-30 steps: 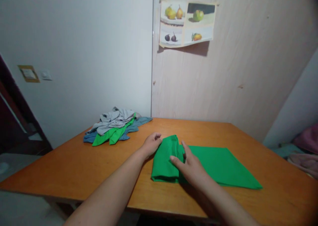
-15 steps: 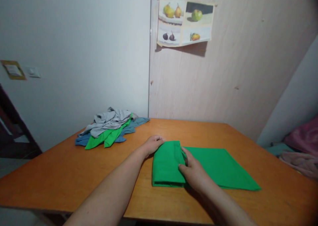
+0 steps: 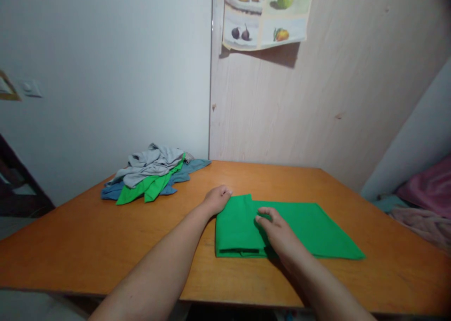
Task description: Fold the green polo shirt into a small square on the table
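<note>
On the orange table [image 3: 105, 236], toward its near edge, a green cloth [image 3: 310, 227] lies flat, its left end folded over into a thicker double layer. Left hand [image 3: 218, 199]: loosely curled, knuckles up, touching the far left corner of the folded part; whether it grips the fabric cannot be told. Right hand [image 3: 278, 229]: palm down on the cloth at the inner edge of the fold, fingers bent onto the fabric; a pinch cannot be confirmed. Both hands lie near each other but apart. At the table's far left sits a heap of grey, blue and green garments [image 3: 151, 173]. On the wall behind hangs a fruit poster [image 3: 266, 15].
</note>
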Action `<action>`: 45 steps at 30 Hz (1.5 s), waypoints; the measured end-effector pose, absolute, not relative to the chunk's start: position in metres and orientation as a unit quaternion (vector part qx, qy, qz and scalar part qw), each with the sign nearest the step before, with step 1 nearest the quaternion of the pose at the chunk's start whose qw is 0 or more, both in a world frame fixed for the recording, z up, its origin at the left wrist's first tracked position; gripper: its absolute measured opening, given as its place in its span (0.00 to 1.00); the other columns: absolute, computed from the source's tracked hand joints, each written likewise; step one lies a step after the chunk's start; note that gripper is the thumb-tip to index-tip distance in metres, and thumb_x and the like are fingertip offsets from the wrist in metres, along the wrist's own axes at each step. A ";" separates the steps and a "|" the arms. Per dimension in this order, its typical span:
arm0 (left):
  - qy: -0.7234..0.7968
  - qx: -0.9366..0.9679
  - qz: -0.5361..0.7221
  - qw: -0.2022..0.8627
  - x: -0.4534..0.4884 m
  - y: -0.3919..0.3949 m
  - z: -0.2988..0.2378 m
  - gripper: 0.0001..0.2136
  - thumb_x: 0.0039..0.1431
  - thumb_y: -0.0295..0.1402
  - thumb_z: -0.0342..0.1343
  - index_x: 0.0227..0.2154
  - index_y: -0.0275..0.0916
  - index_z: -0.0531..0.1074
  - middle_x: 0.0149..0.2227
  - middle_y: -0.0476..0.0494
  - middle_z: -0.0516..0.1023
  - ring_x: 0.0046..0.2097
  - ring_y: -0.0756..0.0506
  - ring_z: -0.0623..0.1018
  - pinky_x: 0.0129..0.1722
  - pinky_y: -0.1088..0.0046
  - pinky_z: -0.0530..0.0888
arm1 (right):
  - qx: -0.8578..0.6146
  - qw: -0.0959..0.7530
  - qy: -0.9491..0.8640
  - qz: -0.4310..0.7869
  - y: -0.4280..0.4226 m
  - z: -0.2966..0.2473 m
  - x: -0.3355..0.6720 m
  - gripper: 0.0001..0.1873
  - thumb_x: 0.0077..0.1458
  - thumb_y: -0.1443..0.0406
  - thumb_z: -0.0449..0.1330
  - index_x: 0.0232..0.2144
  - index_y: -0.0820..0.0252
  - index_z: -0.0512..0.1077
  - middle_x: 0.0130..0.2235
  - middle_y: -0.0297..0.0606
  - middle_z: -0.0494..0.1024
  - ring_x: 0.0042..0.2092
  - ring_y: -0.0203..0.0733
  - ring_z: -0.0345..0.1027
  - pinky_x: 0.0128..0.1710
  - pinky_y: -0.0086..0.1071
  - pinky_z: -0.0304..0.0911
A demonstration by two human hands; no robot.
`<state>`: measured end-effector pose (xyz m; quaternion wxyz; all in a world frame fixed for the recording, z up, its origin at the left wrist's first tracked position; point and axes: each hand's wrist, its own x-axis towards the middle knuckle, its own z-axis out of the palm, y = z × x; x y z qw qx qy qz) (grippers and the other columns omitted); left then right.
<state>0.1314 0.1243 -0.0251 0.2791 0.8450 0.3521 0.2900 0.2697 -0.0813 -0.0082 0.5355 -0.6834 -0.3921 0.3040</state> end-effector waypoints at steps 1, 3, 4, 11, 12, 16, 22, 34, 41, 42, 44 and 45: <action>0.355 0.848 0.287 0.270 0.131 0.124 -0.025 0.14 0.63 0.39 0.50 0.23 0.40 0.65 0.24 0.53 0.66 0.29 0.48 0.66 0.29 0.74 0.58 | -0.684 0.536 -0.390 0.305 -0.083 -0.004 0.270 0.21 0.54 0.51 0.59 0.46 0.56 0.70 0.37 0.38 0.77 0.41 0.45 0.69 0.39 0.34 0.63; 0.361 0.852 0.283 0.253 0.131 0.122 -0.023 0.14 0.64 0.39 0.50 0.24 0.40 0.66 0.25 0.52 0.67 0.30 0.48 0.68 0.29 0.74 0.58 | -0.680 0.531 -0.390 0.323 -0.089 0.004 0.269 0.23 0.55 0.48 0.58 0.46 0.54 0.71 0.45 0.41 0.78 0.49 0.48 0.69 0.44 0.36 0.63; 0.364 0.854 0.280 0.245 0.131 0.121 -0.022 0.14 0.64 0.39 0.49 0.24 0.40 0.66 0.25 0.52 0.68 0.30 0.48 0.68 0.29 0.74 0.58 | -0.674 0.525 -0.392 0.341 -0.092 0.009 0.267 0.25 0.56 0.47 0.58 0.50 0.53 0.70 0.48 0.42 0.77 0.51 0.49 0.68 0.43 0.36 0.64; 0.384 0.862 0.261 0.205 0.132 0.117 -0.018 0.14 0.66 0.39 0.48 0.26 0.40 0.68 0.26 0.50 0.71 0.30 0.47 0.69 0.28 0.73 0.57 | -0.642 0.477 -0.483 0.356 -0.106 0.021 0.255 0.31 0.53 0.52 0.64 0.57 0.54 0.64 0.46 0.42 0.74 0.47 0.47 0.69 0.43 0.37 0.67; 0.387 0.862 0.258 0.201 0.132 0.117 -0.018 0.14 0.66 0.40 0.47 0.26 0.40 0.68 0.26 0.50 0.71 0.30 0.47 0.69 0.28 0.73 0.57 | -0.644 0.471 -0.485 0.359 -0.106 0.019 0.255 0.28 0.54 0.54 0.63 0.55 0.54 0.65 0.41 0.39 0.73 0.42 0.44 0.69 0.39 0.35 0.68; 0.395 0.863 0.253 0.186 0.133 0.117 -0.018 0.14 0.66 0.41 0.47 0.27 0.40 0.69 0.27 0.49 0.72 0.31 0.47 0.70 0.28 0.73 0.57 | -0.661 0.427 -0.493 0.371 -0.106 0.005 0.258 0.16 0.57 0.58 0.56 0.48 0.54 0.65 0.28 0.27 0.62 0.26 0.35 0.59 0.23 0.28 0.61; 0.401 0.864 0.250 0.176 0.132 0.115 -0.016 0.15 0.66 0.42 0.47 0.28 0.41 0.69 0.28 0.48 0.73 0.31 0.46 0.71 0.29 0.72 0.59 | -0.696 0.353 -0.576 0.243 -0.105 0.004 0.261 0.10 0.57 0.63 0.55 0.40 0.59 0.71 0.33 0.36 0.74 0.37 0.40 0.66 0.38 0.32 0.60; 0.398 0.860 0.231 0.219 0.110 0.128 -0.005 0.25 0.69 0.47 0.35 0.31 0.41 0.74 0.32 0.48 0.79 0.37 0.44 0.75 0.37 0.71 0.68 | -0.705 0.333 -0.571 0.257 -0.107 0.005 0.259 0.14 0.59 0.61 0.53 0.44 0.59 0.72 0.34 0.37 0.76 0.32 0.39 0.67 0.33 0.31 0.60; 0.406 0.889 0.160 0.138 0.107 0.113 0.003 0.23 0.62 0.54 0.46 0.25 0.41 0.72 0.34 0.43 0.76 0.42 0.39 0.75 0.42 0.65 0.67 | -0.704 0.342 -0.562 0.268 -0.108 0.001 0.260 0.14 0.60 0.58 0.52 0.43 0.59 0.70 0.32 0.35 0.74 0.31 0.38 0.67 0.31 0.29 0.60; 0.406 0.894 0.149 0.119 0.108 0.111 0.003 0.23 0.63 0.53 0.45 0.26 0.41 0.73 0.36 0.42 0.76 0.44 0.38 0.74 0.43 0.64 0.67 | -0.699 0.350 -0.558 0.278 -0.109 0.001 0.260 0.15 0.60 0.57 0.52 0.43 0.59 0.70 0.32 0.34 0.73 0.30 0.37 0.67 0.29 0.29 0.60; 0.403 0.899 0.139 0.102 0.110 0.109 0.004 0.22 0.64 0.52 0.43 0.28 0.41 0.73 0.39 0.40 0.76 0.46 0.37 0.74 0.44 0.62 0.67 | -0.689 0.374 -0.537 0.313 -0.109 0.000 0.260 0.16 0.61 0.55 0.50 0.44 0.58 0.69 0.31 0.32 0.72 0.25 0.35 0.65 0.25 0.29 0.59; 0.402 0.900 0.138 0.102 0.111 0.109 0.004 0.22 0.65 0.52 0.43 0.29 0.41 0.73 0.40 0.40 0.76 0.47 0.37 0.74 0.45 0.61 0.67 | -0.685 0.386 -0.520 0.335 -0.110 0.001 0.260 0.16 0.62 0.54 0.49 0.44 0.57 0.68 0.29 0.30 0.71 0.22 0.35 0.65 0.22 0.28 0.58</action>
